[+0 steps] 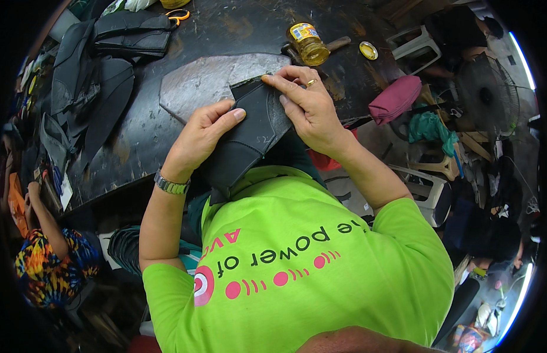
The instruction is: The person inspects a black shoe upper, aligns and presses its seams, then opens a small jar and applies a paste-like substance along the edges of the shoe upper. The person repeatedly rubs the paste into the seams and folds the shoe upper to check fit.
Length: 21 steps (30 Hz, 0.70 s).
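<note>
Lettered shirt, numbered workpiece, labelled jar

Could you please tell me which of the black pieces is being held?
The pale-marked black piece, gripped by the left hand and the right hand; the other black pieces lie untouched at the left of the table.

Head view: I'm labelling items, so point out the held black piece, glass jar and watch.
Black piece [247, 128], head view: its face.
Glass jar [310, 46], head view: its side.
Watch [173, 186], head view: its band.

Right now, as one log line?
left hand: holds stitched black panel | right hand: grips its far edge | nearby: grey slab, glass jar
</note>
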Each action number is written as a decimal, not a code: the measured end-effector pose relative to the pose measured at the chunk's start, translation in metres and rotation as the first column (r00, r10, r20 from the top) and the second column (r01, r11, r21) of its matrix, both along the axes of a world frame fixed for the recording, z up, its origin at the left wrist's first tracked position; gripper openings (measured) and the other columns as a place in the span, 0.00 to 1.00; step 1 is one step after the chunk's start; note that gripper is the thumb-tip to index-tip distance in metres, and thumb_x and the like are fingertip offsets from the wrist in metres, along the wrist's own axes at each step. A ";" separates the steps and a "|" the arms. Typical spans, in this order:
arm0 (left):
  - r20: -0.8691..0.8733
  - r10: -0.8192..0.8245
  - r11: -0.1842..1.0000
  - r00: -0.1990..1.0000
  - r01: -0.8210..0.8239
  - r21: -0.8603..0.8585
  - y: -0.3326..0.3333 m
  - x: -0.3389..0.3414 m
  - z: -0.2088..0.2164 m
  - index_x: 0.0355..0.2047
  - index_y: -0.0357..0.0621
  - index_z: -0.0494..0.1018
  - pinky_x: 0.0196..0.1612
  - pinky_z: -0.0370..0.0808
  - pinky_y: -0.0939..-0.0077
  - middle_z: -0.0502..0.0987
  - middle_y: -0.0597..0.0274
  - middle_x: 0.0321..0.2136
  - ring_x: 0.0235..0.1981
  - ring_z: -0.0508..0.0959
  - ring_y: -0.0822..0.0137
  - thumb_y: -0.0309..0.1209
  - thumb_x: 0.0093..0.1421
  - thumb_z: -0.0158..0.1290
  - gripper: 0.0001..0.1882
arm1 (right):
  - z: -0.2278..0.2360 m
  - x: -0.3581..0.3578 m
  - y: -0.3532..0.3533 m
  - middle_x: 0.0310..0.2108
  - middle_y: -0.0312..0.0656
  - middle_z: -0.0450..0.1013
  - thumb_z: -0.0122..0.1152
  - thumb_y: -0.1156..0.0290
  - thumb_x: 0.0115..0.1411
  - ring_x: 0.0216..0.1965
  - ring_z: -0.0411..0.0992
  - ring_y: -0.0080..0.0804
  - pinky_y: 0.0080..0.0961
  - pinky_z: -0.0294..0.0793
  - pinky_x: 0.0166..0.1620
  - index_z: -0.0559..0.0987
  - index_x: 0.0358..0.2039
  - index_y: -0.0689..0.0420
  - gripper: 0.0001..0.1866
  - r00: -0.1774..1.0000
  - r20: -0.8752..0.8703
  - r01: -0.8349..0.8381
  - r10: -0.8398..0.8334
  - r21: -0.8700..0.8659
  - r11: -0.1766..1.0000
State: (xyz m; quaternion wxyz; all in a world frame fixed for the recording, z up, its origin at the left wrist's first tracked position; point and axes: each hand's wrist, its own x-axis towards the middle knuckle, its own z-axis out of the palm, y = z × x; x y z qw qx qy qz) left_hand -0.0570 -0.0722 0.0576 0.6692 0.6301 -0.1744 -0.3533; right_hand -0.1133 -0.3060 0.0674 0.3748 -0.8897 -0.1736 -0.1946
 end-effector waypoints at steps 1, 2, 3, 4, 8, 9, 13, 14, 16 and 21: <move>-0.006 0.001 1.000 1.000 -0.001 -0.011 0.001 -0.001 0.001 0.38 0.39 0.75 0.33 0.70 0.90 0.73 0.78 0.30 0.30 0.69 0.88 0.35 0.71 0.51 0.11 | -0.002 -0.001 0.000 0.49 0.43 0.70 0.56 0.82 0.60 0.52 0.67 0.38 0.30 0.68 0.55 0.80 0.55 0.57 0.22 1.000 0.010 -0.003 0.003 -0.008 1.000; -0.011 -0.001 1.000 1.000 0.000 -0.029 0.001 -0.001 0.001 0.40 0.39 0.76 0.34 0.71 0.90 0.74 0.77 0.32 0.31 0.71 0.87 0.35 0.71 0.50 0.12 | -0.003 -0.001 0.000 0.50 0.43 0.70 0.56 0.81 0.60 0.52 0.67 0.38 0.30 0.68 0.55 0.80 0.55 0.57 0.22 1.000 0.003 -0.003 0.003 -0.003 1.000; -0.015 -0.003 0.999 1.000 0.002 -0.047 0.002 -0.001 0.002 0.41 0.38 0.76 0.35 0.72 0.89 0.75 0.76 0.33 0.32 0.72 0.87 0.35 0.71 0.50 0.12 | -0.004 -0.002 0.000 0.50 0.44 0.70 0.57 0.80 0.60 0.52 0.67 0.39 0.30 0.68 0.55 0.79 0.55 0.57 0.21 1.000 0.002 -0.006 0.006 0.003 1.000; -0.027 0.005 0.999 1.000 -0.006 -0.045 0.002 -0.001 0.002 0.43 0.38 0.76 0.36 0.73 0.89 0.76 0.75 0.34 0.33 0.73 0.86 0.35 0.71 0.50 0.12 | -0.005 -0.003 0.001 0.50 0.44 0.70 0.57 0.79 0.61 0.52 0.67 0.39 0.31 0.68 0.55 0.79 0.55 0.57 0.21 1.000 -0.005 -0.009 0.009 0.004 1.000; -0.068 0.034 0.996 0.997 -0.039 -0.075 0.004 -0.003 0.004 0.47 0.36 0.76 0.38 0.74 0.89 0.78 0.71 0.37 0.35 0.76 0.84 0.35 0.72 0.49 0.14 | -0.005 -0.006 0.001 0.52 0.45 0.70 0.59 0.72 0.63 0.53 0.66 0.41 0.32 0.66 0.57 0.79 0.55 0.56 0.20 0.999 0.029 -0.030 0.029 0.029 0.999; -0.060 0.027 0.996 0.998 -0.032 -0.079 0.004 -0.003 0.004 0.48 0.35 0.75 0.38 0.75 0.89 0.79 0.70 0.37 0.35 0.76 0.84 0.35 0.72 0.49 0.15 | -0.005 -0.006 0.001 0.53 0.45 0.70 0.60 0.71 0.63 0.54 0.66 0.41 0.33 0.66 0.57 0.80 0.55 0.56 0.20 0.999 0.041 -0.025 0.025 0.013 1.000; -0.070 0.039 0.996 0.997 -0.044 -0.078 0.004 -0.002 0.004 0.48 0.36 0.75 0.38 0.75 0.89 0.79 0.69 0.37 0.35 0.77 0.84 0.35 0.72 0.49 0.15 | -0.005 -0.006 0.000 0.55 0.46 0.69 0.62 0.65 0.64 0.57 0.64 0.43 0.37 0.63 0.61 0.80 0.55 0.55 0.20 0.996 0.086 0.020 -0.015 -0.059 0.998; -0.046 0.030 0.997 0.998 -0.034 -0.075 0.003 -0.001 0.003 0.48 0.36 0.75 0.37 0.75 0.89 0.79 0.69 0.37 0.34 0.76 0.84 0.35 0.72 0.49 0.15 | -0.005 -0.006 0.000 0.56 0.46 0.69 0.61 0.63 0.64 0.58 0.63 0.44 0.38 0.61 0.62 0.80 0.55 0.54 0.20 0.995 0.100 0.022 -0.015 -0.069 0.997; -0.005 0.017 0.998 1.000 -0.017 -0.063 0.003 0.001 0.003 0.48 0.36 0.75 0.36 0.75 0.89 0.79 0.69 0.36 0.34 0.76 0.84 0.35 0.72 0.49 0.15 | -0.005 -0.005 0.001 0.58 0.45 0.69 0.61 0.61 0.64 0.61 0.61 0.46 0.41 0.58 0.64 0.81 0.55 0.53 0.20 0.990 0.140 0.026 -0.014 -0.084 0.996; -0.009 0.037 0.996 0.999 -0.038 -0.075 0.002 0.000 0.005 0.46 0.37 0.75 0.35 0.74 0.89 0.78 0.70 0.34 0.32 0.76 0.84 0.35 0.72 0.48 0.14 | -0.007 -0.004 0.003 0.57 0.48 0.72 0.66 0.58 0.60 0.65 0.58 0.49 0.43 0.57 0.66 0.84 0.48 0.53 0.19 0.984 0.179 0.017 -0.001 -0.089 0.996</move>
